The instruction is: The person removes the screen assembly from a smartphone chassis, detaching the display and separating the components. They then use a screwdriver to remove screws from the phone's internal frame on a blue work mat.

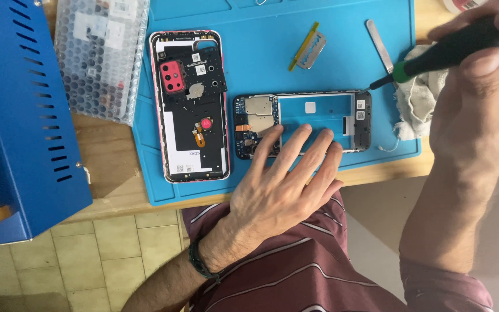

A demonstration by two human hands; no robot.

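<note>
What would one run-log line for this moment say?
left hand: flat on phone frame | right hand: holds screwdriver | mat: blue

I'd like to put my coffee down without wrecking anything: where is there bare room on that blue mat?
Bare mat lies between the opened phone back and the razor blade. It's crowded around the phone frame, under the left hand and the right hand's screwdriver.
</note>
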